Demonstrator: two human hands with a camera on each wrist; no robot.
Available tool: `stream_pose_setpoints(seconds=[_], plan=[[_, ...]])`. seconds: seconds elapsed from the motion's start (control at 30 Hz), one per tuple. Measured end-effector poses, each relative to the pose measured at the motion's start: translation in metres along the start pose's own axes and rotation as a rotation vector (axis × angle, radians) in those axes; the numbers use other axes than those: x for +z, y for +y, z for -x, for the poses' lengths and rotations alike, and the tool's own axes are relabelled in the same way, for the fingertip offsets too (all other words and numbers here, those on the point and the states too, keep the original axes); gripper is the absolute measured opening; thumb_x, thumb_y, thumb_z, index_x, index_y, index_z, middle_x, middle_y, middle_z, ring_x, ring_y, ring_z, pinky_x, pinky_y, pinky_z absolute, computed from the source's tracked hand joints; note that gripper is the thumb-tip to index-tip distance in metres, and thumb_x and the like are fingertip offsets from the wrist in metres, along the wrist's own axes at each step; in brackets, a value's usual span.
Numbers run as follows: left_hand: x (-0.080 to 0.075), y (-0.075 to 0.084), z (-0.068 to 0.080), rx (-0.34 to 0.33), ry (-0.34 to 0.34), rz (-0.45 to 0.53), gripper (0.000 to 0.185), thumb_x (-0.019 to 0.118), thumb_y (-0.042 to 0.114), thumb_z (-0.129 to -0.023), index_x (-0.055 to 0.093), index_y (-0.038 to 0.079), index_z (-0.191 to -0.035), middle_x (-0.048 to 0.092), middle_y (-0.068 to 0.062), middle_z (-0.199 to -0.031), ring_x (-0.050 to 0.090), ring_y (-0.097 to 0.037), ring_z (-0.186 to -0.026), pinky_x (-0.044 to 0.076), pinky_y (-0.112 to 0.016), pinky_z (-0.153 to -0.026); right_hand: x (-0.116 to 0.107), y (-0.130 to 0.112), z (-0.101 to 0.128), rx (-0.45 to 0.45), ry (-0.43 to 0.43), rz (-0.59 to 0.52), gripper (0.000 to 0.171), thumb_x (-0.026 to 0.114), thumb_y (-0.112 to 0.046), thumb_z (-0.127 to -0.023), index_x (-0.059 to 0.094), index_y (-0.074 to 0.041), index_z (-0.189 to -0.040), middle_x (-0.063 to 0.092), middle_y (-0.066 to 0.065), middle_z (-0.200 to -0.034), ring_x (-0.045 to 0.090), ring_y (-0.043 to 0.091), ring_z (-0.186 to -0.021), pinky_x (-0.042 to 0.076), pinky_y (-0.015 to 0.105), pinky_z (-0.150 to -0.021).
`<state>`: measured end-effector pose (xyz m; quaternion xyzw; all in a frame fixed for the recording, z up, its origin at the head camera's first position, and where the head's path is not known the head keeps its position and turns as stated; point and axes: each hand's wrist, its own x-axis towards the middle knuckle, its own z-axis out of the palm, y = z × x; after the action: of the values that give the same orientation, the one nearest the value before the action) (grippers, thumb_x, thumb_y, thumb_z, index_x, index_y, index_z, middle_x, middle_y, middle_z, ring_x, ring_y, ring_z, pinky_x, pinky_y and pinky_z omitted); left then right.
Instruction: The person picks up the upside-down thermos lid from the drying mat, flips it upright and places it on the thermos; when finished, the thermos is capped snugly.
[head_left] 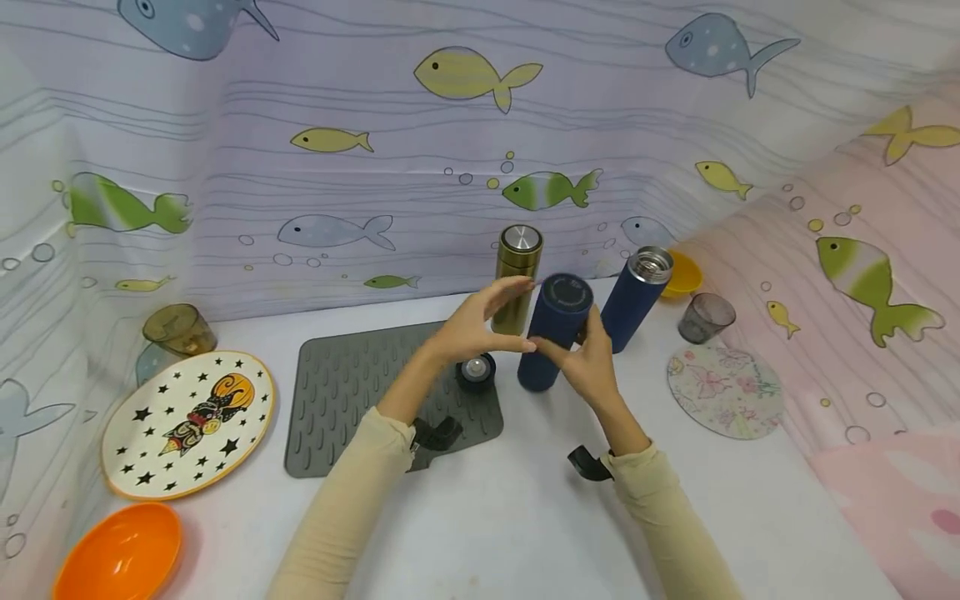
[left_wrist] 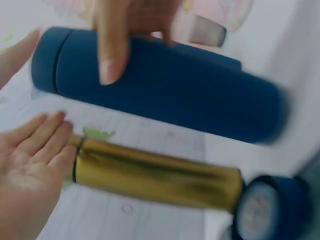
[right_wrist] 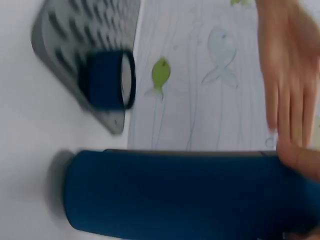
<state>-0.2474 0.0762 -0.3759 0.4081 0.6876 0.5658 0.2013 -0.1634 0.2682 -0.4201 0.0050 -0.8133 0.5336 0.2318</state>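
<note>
A dark blue thermos (head_left: 545, 342) with its lid (head_left: 567, 293) on is gripped around its side by my right hand (head_left: 594, 362). In the left wrist view the right thumb lies across the blue body (left_wrist: 190, 92). My left hand (head_left: 480, 321) holds nothing, its fingers extended and spread apart from the thumb beside the lid end. Behind it stands a gold thermos (head_left: 512, 312) with a steel-topped cap. To the right, a second blue thermos (head_left: 630, 304) stands without a lid, its steel mouth showing. A loose dark lid (head_left: 476, 372) lies on the grey mat (head_left: 352, 400).
At left are a brown glass (head_left: 180, 329), an oval plate (head_left: 123, 433) with a star pattern and an orange bowl (head_left: 123, 554). At right stand a yellow bowl (head_left: 684, 275), a greyish glass (head_left: 705, 318) and a round floral board (head_left: 726, 392). A fish-print curtain (head_left: 420, 192) hangs behind.
</note>
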Motion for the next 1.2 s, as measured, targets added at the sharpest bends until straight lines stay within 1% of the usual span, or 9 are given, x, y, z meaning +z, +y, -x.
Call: stream_pose_setpoints(seconds=[0.13, 0.27, 0.53, 0.7, 0.8, 0.87, 1.03, 1.1, 1.2], plan=[[0.000, -0.016, 0.037, -0.138, 0.171, -0.161, 0.084, 0.081, 0.015, -0.082, 0.035, 0.010, -0.153, 0.041, -0.008, -0.155, 0.034, -0.026, -0.147, 0.026, -0.045, -0.121, 0.004, 0.012, -0.037, 0.065, 0.191, 0.084, 0.077, 0.086, -0.016, -0.077, 0.042, -0.002, -0.138, 0.063, 0.021, -0.125, 0.062, 0.037, -0.115, 0.048, 0.052, -0.099], [0.004, -0.037, 0.060, -0.232, 0.220, -0.267, 0.081, 0.081, 0.016, -0.083, 0.038, 0.010, -0.151, 0.043, -0.012, -0.154, 0.037, -0.032, -0.144, 0.031, -0.053, -0.117, 0.008, 0.031, -0.067, 0.154, 0.294, 0.137, 0.079, 0.085, -0.022, -0.079, 0.040, -0.005, -0.141, 0.061, 0.020, -0.130, 0.058, 0.038, -0.120, 0.044, 0.051, -0.104], [0.008, -0.071, 0.058, -0.341, 0.155, -0.411, 0.089, 0.084, 0.021, -0.080, 0.034, 0.003, -0.152, 0.039, -0.018, -0.155, 0.035, -0.037, -0.144, 0.032, -0.054, -0.116, 0.013, 0.044, -0.075, 0.208, 0.299, 0.179, 0.083, 0.083, -0.028, -0.081, 0.035, -0.007, -0.145, 0.056, 0.019, -0.137, 0.055, 0.038, -0.125, 0.042, 0.051, -0.107], [0.011, -0.094, 0.056, -0.364, 0.132, -0.518, 0.083, 0.086, 0.019, -0.078, 0.043, -0.002, -0.145, 0.048, -0.020, -0.146, 0.046, -0.037, -0.135, 0.039, -0.051, -0.111, 0.013, 0.029, -0.049, 0.257, 0.215, 0.190, 0.098, 0.079, -0.031, -0.085, 0.017, -0.001, -0.155, 0.037, 0.026, -0.153, 0.038, 0.040, -0.141, 0.033, 0.050, -0.116], [0.013, -0.096, 0.062, -0.320, 0.188, -0.512, 0.075, 0.087, 0.014, -0.076, 0.049, -0.003, -0.138, 0.054, -0.018, -0.137, 0.052, -0.035, -0.127, 0.043, -0.050, -0.107, 0.017, 0.015, -0.019, 0.280, 0.131, 0.174, 0.093, 0.076, -0.029, -0.088, 0.019, 0.004, -0.154, 0.035, 0.029, -0.152, 0.037, 0.041, -0.142, 0.034, 0.051, -0.116], [0.014, -0.087, 0.068, -0.270, 0.228, -0.480, 0.073, 0.087, 0.011, -0.075, 0.050, -0.003, -0.136, 0.056, -0.017, -0.132, 0.054, -0.034, -0.124, 0.045, -0.051, -0.105, 0.021, 0.007, 0.001, 0.321, 0.008, 0.116, 0.085, 0.074, -0.029, -0.090, 0.027, 0.004, -0.153, 0.041, 0.028, -0.150, 0.044, 0.040, -0.138, 0.040, 0.050, -0.112], [0.017, -0.046, 0.086, -0.129, 0.257, -0.412, 0.072, 0.086, 0.008, -0.074, 0.051, 0.000, -0.136, 0.056, -0.013, -0.130, 0.057, -0.031, -0.120, 0.049, -0.050, -0.100, 0.030, -0.006, 0.031, 0.523, -0.443, -0.286, 0.066, 0.061, -0.030, -0.099, 0.036, 0.005, -0.149, 0.050, 0.026, -0.143, 0.060, 0.035, -0.124, 0.051, 0.043, -0.102], [0.020, -0.031, 0.092, -0.082, 0.242, -0.404, 0.071, 0.086, 0.006, -0.074, 0.051, 0.002, -0.136, 0.055, -0.012, -0.130, 0.057, -0.029, -0.119, 0.049, -0.049, -0.100, 0.032, -0.010, 0.036, 0.580, -0.547, -0.453, 0.060, 0.057, -0.026, -0.102, 0.038, 0.009, -0.146, 0.056, 0.025, -0.137, 0.066, 0.031, -0.116, 0.053, 0.039, -0.097], [0.023, -0.016, 0.098, -0.040, 0.208, -0.399, 0.069, 0.086, 0.004, -0.074, 0.052, 0.001, -0.134, 0.055, -0.011, -0.130, 0.057, -0.027, -0.119, 0.049, -0.047, -0.100, 0.032, -0.016, 0.041, 0.604, -0.608, -0.607, 0.052, 0.054, -0.020, -0.103, 0.043, 0.017, -0.138, 0.066, 0.017, -0.122, 0.072, 0.021, -0.101, 0.057, 0.034, -0.090]])
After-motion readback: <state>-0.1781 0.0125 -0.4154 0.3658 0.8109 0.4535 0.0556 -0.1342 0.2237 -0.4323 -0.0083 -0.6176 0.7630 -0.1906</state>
